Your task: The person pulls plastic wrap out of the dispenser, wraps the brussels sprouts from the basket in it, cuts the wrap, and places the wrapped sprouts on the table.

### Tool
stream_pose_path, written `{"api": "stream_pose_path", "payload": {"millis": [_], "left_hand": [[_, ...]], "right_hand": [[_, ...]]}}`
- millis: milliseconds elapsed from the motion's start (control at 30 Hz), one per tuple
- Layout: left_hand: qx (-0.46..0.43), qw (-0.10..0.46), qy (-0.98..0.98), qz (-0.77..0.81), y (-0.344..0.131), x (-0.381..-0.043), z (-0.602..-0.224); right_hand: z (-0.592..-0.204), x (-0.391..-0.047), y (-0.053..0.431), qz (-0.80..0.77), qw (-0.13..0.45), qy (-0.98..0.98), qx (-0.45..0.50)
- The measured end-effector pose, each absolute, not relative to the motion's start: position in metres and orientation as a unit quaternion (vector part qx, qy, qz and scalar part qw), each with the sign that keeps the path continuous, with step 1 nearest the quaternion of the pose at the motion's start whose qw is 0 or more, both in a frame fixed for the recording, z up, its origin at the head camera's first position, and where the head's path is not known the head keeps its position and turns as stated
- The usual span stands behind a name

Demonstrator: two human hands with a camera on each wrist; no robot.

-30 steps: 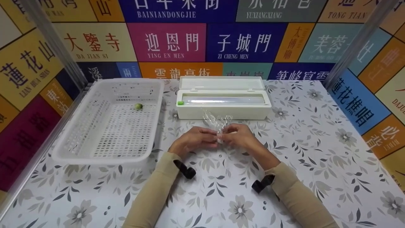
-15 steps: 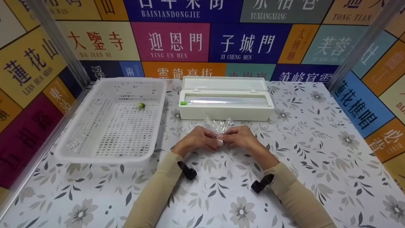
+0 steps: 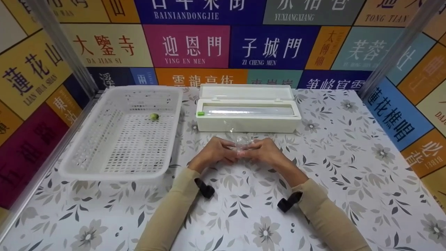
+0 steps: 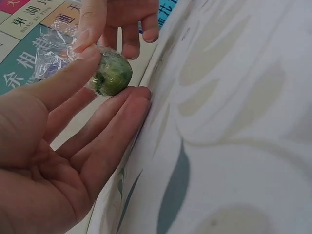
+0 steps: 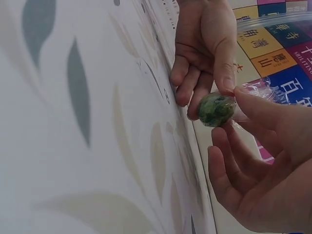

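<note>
Film-wrapped fruit pinched between both hands, in front of open box

Green fruit (image 4: 113,75) wrapped in clear film (image 4: 53,48); held between the hands, near side of the box. Mostly hidden by fingers in head view, seen clearly from both wrists. Film gathered at one side of the fruit, loose end crumpled and pointed away from it. Gathered film pinched by left hand (image 3: 216,152), thumb tip pressed at the neck; its other fingers extended under the fruit. Same neck pinched by right hand (image 3: 266,151), the two thumb tips brought together there; its remaining fingers loosely bent and spread apart. Beige sleeves (image 3: 170,205) worn on both arms, a black strap (image 3: 205,190) fitted at each wrist.

White box (image 3: 249,124) set just beyond the hands, lid (image 3: 245,92) tipped back. Film roll (image 3: 249,111) seen inside; green slider (image 3: 200,113) placed at the left end of the front edge. White basket (image 3: 118,176) placed left of the box, sides and base perforated. One small green fruit contained in it, toward the far right of the base. Everything set on a floral cloth (image 3: 264,202). Backed by a wall (image 3: 186,45) covered in coloured sign panels, lettered in Chinese and Latin script.
</note>
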State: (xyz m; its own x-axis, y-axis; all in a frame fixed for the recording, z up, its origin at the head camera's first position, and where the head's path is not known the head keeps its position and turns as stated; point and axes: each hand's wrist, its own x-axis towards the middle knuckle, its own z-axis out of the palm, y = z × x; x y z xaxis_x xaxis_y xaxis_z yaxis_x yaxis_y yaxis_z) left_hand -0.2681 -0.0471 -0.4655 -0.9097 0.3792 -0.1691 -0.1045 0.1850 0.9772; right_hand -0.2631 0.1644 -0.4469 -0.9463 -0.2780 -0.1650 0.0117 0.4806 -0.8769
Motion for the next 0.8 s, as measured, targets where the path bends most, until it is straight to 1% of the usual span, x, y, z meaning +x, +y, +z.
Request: {"api": "stream_pose_path", "payload": {"millis": [133,300,433,533,800], "left_hand": [[0.096,0.185,0.751,0.627,-0.0473,-0.2676,-0.4645],[0.100,0.173,0.758,0.621,-0.0488,-0.2675,-0.4649],[0.118,0.148,0.771,0.608,-0.0486,-0.2683,-0.4663],[0.127,0.125,0.779,0.602,-0.0478,-0.2687,-0.4670],[0.127,0.092,0.788,0.596,-0.0426,-0.2681,-0.4661]], "right_hand": [[-0.4462,-0.2637,0.1655,-0.485,0.126,0.860,-0.093],[-0.4419,-0.2644,0.1707,-0.492,0.139,0.850,-0.131],[-0.4422,-0.2659,0.1723,-0.507,0.139,0.838,-0.149],[-0.4450,-0.2669,0.1720,-0.509,0.135,0.837,-0.151],[-0.4469,-0.2655,0.1700,-0.501,0.145,0.845,-0.115]]}}
